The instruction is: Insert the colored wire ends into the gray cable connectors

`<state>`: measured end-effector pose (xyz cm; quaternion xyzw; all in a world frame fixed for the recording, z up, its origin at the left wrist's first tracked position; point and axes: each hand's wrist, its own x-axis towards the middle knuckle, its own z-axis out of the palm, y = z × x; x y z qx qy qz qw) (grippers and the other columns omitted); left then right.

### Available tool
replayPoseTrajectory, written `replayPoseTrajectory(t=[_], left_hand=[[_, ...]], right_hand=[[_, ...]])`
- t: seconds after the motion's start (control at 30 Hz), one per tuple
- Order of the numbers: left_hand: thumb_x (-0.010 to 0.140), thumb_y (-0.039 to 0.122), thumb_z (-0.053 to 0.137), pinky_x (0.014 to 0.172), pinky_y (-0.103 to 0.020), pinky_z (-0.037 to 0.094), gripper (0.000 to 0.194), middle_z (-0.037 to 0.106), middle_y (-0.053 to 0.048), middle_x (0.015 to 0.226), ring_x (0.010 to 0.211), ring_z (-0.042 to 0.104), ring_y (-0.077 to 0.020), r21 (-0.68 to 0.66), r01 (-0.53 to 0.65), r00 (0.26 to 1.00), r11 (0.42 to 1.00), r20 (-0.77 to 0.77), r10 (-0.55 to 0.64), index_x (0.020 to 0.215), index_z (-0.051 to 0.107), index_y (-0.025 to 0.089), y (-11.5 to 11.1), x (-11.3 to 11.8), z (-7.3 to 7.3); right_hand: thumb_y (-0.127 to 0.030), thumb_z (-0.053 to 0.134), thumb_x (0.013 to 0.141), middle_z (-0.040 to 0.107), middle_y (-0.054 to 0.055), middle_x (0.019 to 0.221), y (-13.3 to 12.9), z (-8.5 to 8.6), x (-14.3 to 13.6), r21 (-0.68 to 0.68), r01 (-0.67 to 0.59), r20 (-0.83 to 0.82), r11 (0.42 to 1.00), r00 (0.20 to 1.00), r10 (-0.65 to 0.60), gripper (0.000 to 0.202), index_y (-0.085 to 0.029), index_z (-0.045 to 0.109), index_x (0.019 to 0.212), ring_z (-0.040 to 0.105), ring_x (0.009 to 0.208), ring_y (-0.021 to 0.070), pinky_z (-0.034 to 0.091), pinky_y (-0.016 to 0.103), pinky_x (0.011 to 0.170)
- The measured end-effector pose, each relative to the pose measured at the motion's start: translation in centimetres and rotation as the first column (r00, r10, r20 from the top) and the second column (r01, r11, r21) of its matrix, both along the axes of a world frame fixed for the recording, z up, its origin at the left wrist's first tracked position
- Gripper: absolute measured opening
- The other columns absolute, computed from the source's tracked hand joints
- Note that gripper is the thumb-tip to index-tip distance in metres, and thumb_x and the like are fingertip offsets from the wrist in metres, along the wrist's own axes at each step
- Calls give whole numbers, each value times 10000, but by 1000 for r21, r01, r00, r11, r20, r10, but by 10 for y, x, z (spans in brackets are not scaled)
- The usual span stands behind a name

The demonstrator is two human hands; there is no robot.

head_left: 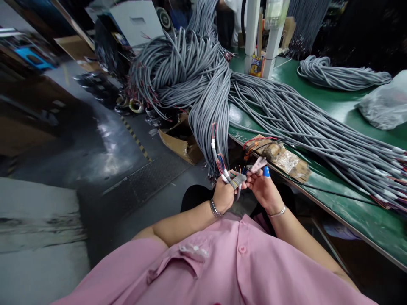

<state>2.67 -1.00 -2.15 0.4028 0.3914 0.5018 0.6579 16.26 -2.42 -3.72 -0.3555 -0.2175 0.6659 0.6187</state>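
Observation:
My left hand [223,195] is closed round the ends of a few grey cables [226,176], whose thin coloured wires stick out past white sleeves. A grey covering with a yellowish band wraps a finger or thumb of this hand. Close beside it, my right hand [265,192] has its fingertips pinched near the thin wires; what they hold is too small to make out. A blue cover [266,171] sits on one of its digits. Just above the right fingertips is a pale pink clip-like piece [258,164], next to the taped board [286,161] at the bench edge.
Large grey cable bundles [181,67] hang over the green bench [346,108] and lie across it to the right. A coiled bundle [340,75] and a plastic bag [386,103] are at the back right. An open cardboard box [179,144] stands below.

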Motion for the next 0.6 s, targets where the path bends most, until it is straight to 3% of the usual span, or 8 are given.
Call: replayPoseTrajectory(t=[0.1,0.23,0.47,0.6], left_hand=[[719,360,719,414,-204,280,241,618,-8,543,447,495,-85,1,8,1000,1000,-28,-8,712,608,146,-1,-4,-3],[733,401,702,426,-216,300,276,620,-13,555,436,459,-76,49,49,990,998,-137,-42,671,617,146,-4,-8,-7],[735,434,701,435,-223,302,303,636,-36,565,429,445,-78,64,266,931,962,-276,-239,698,675,134,-5,-19,-4],[724,439,709,434,-223,307,315,639,-42,568,428,449,-80,39,285,932,958,-247,-267,676,675,130,-4,-21,-2]], right_hand=[[-489,749,695,617,10,724,-9,0,-4,63,-51,104,997,994,44,338,-198,678,851,554,655,137,474,282,653],[-364,771,701,624,-14,706,-13,1,-9,72,15,246,997,969,-32,236,-205,701,860,504,600,107,416,252,604],[-325,757,712,637,-19,666,-15,12,-6,134,-15,412,991,910,-42,131,-209,699,738,512,599,118,411,261,605],[-338,763,696,634,-19,647,-16,14,-7,115,1,440,993,897,-52,141,-212,704,722,497,582,119,409,262,588]])
